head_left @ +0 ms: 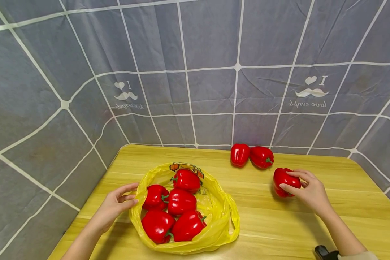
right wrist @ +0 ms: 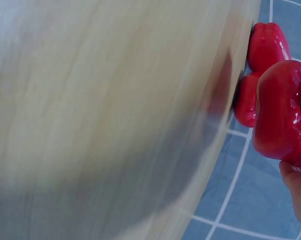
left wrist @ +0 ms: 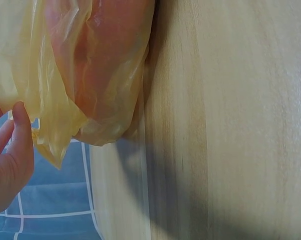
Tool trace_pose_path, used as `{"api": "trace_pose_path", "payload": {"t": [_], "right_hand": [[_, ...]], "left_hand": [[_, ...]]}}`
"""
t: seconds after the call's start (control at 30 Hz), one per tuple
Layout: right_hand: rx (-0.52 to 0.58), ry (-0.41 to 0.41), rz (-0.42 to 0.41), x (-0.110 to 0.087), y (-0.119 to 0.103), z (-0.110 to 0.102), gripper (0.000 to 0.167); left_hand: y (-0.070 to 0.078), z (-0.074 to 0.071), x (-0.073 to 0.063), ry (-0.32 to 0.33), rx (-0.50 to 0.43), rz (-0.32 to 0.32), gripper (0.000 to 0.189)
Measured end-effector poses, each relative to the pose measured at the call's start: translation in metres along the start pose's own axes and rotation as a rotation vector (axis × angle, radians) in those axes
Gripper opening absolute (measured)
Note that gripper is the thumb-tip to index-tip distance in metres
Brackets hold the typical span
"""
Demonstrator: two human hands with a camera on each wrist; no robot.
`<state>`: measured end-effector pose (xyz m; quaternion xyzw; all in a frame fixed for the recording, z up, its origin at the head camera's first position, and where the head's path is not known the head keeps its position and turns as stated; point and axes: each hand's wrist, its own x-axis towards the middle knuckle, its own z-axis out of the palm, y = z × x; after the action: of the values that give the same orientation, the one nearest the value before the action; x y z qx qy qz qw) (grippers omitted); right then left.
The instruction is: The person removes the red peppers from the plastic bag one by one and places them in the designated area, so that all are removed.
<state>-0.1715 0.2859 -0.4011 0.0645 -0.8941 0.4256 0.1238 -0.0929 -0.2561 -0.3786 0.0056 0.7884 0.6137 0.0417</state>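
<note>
A yellow plastic bag [head_left: 225, 213] stands with its mouth spread, and several red bell peppers [head_left: 182, 202] with green stems lie inside it. My left hand [head_left: 113, 206] pinches the left side of the bag's rim; the left wrist view shows thumb and fingers on the thin yellow film [left wrist: 53, 100]. Over on the right, my right hand [head_left: 312, 193] grips another red bell pepper [head_left: 282, 181] between thumb and fingers. In the right wrist view this held pepper [right wrist: 278, 115] appears raised off the table, its green stem partly cut off by the frame.
Two more red bell peppers [head_left: 239, 155] lie side by side at the table's back edge. A black object [head_left: 325, 252] sits by the right forearm at the front. Grey cloth [head_left: 211, 90] with white lines hangs behind and left of the wooden table [head_left: 256, 224].
</note>
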Motion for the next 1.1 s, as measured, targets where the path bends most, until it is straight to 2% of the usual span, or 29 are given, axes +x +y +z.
{"api": "trace_pose_path", "payload": {"t": [0.33,0.73,0.97,1.1], "right_hand": [[-0.032,0.004,0.03,0.011,0.013,0.002,0.049],[-0.077,-0.011,0.067,0.034,0.028,0.002,0.054],[-0.084,0.013,0.059,0.058,0.036,0.002,0.055],[-0.101,0.028,0.021,0.069,0.04,0.002,0.053]], "left_hand": [[-0.003,-0.001,0.001,-0.006,-0.008,0.0,0.056],[-0.001,0.0,0.001,-0.002,-0.006,-0.003,0.057],[0.001,-0.001,0.001,0.001,0.0,-0.008,0.057],[0.002,0.0,0.001,0.001,0.002,-0.011,0.057]]}}
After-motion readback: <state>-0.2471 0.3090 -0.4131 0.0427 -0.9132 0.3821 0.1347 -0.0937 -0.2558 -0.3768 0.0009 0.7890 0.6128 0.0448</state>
